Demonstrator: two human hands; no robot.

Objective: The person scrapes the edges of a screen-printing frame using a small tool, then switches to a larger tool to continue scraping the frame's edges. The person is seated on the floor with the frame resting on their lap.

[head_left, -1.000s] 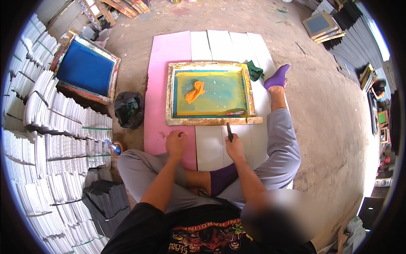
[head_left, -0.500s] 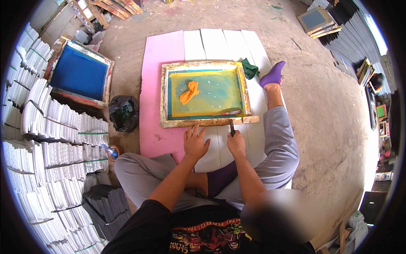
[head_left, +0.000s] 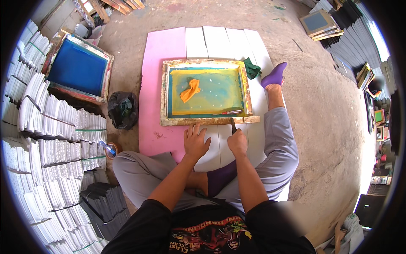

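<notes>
A worn wooden printing screen, with yellow and teal mesh, lies flat in front of me. My left hand is open, palm down, its fingertips at the frame's near edge. My right hand is closed around a dark-handled tool, whose upper end meets the near bar; its exact kind is unclear. By that corner, a short wooden strip sticks out past the frame. On the mesh lie a crumpled orange cloth and a slim red-and-clear tool.
Pink and white boards lie under the screen. A green cloth sits at its far right corner, near my purple-socked foot. To the left are a black plastic bag, a blue screen, a tape roll and bundled paper stacks.
The tool in my right hand is tilted slightly more to the left. My left hand stays at the frame's edge, and the whole view has shifted a little.
</notes>
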